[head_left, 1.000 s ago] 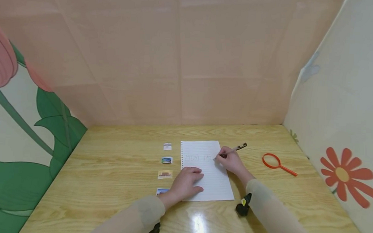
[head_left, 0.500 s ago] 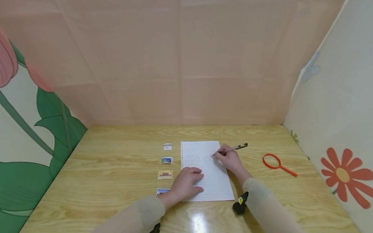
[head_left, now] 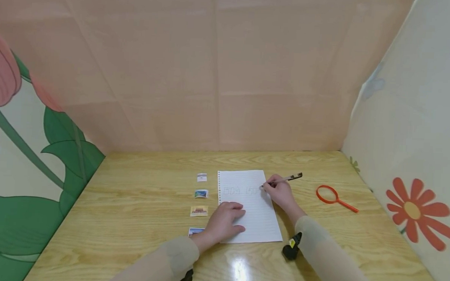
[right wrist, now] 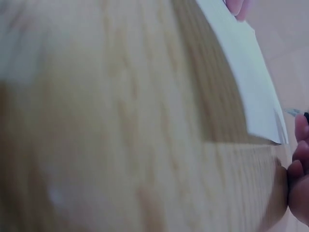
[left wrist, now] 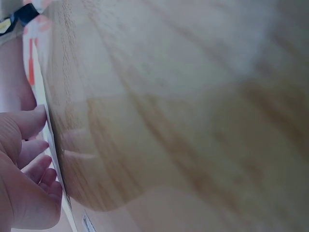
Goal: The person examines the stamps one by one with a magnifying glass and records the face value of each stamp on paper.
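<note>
My right hand (head_left: 281, 194) pinches a pen (head_left: 293, 176), its tip at the upper right of a lined sheet of paper (head_left: 257, 221). Faint writing (head_left: 232, 191) runs along one line, and its right end meets the pen tip. On the sheet's lower left lies my left hand (head_left: 225, 221), fingers spread and relaxed, pressing the paper to the table. The left wrist view shows the left hand (left wrist: 29, 169) at the paper's edge (left wrist: 48, 130). At the right edge of the right wrist view, the right hand (right wrist: 300, 179) is partly cut off beside the pen's point (right wrist: 292, 112).
Left of the sheet, several small picture stamps (head_left: 199, 211) stand in a column; the left wrist partly covers the nearest one (head_left: 196, 231). A red magnifying glass (head_left: 347, 206) lies to the right on the wooden table (head_left: 139, 204). Walls enclose the back and sides.
My right hand and the pen have shifted slightly right along the written line, after a small leftward move. Another round mark shows in the writing. The left hand keeps its place.
</note>
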Action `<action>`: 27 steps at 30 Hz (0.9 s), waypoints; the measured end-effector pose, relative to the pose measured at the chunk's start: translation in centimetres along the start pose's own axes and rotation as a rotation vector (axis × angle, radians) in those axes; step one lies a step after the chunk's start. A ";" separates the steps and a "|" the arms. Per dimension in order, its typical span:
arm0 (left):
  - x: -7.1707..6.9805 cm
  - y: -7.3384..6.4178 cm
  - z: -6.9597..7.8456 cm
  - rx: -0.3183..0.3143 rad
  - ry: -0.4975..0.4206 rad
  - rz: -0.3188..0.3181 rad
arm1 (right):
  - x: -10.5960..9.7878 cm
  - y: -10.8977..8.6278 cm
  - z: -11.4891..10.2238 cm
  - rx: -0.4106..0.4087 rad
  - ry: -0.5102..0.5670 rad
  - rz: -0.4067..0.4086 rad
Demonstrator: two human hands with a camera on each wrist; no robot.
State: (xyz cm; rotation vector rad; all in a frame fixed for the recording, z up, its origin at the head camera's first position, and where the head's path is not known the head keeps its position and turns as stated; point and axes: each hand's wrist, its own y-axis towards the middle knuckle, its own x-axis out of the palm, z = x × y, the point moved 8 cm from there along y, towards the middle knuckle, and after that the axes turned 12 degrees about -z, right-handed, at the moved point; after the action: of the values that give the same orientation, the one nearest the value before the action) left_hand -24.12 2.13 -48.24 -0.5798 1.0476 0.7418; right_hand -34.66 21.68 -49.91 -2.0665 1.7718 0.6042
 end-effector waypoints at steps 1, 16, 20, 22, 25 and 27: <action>0.0 0.0 0.0 0.005 0.006 0.004 | -0.1 0.0 0.0 0.000 -0.014 0.011; -0.1 0.1 -0.1 0.001 -0.002 -0.006 | 0.0 0.0 -0.6 -0.008 -0.121 -0.017; -0.1 0.1 -0.1 0.000 -0.005 -0.005 | -0.4 -0.2 -0.3 0.003 -0.111 0.016; -0.1 0.1 0.0 0.000 -0.004 -0.005 | -0.6 -0.2 -0.1 0.012 -0.108 0.030; -0.1 0.1 0.1 0.002 0.002 0.000 | -0.5 -0.2 -0.2 0.012 -0.098 0.011; -0.1 0.0 0.1 0.003 0.007 0.002 | -0.2 -0.3 -0.3 0.004 -0.085 -0.010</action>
State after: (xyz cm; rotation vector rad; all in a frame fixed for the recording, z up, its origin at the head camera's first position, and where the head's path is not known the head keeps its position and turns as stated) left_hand -24.14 2.17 -48.10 -0.5794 1.0552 0.7403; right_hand -34.40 21.72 -49.54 -2.0150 1.7128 0.6741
